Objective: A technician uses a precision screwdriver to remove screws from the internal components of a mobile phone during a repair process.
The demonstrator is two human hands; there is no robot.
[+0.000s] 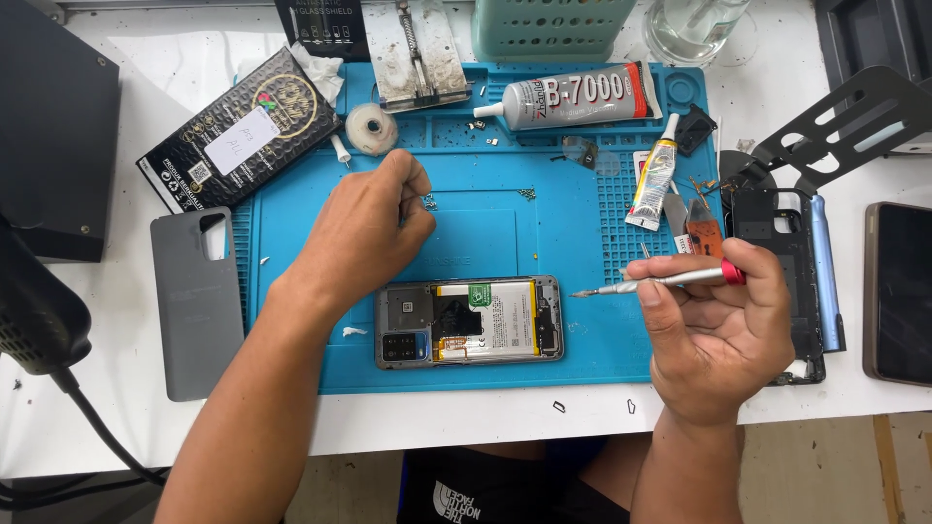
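Note:
An opened smartphone (469,321) lies back-side up on the blue work mat (573,213), its battery and boards showing. My left hand (372,225) hovers above the mat just beyond the phone, fingers curled with the fingertips pinched near a small cluster of screws (428,202); whether it holds a screw is hidden. My right hand (720,330) grips a slim silver screwdriver with a red cap (670,280), its tip pointing left toward the phone's right end.
A grey phone back cover (197,301) lies left of the mat. A large glue tube (573,97), small glue tube (652,175), tape roll (371,128), black box (238,131) and another dark phone frame (791,262) surround the mat. A dark phone (898,291) sits far right.

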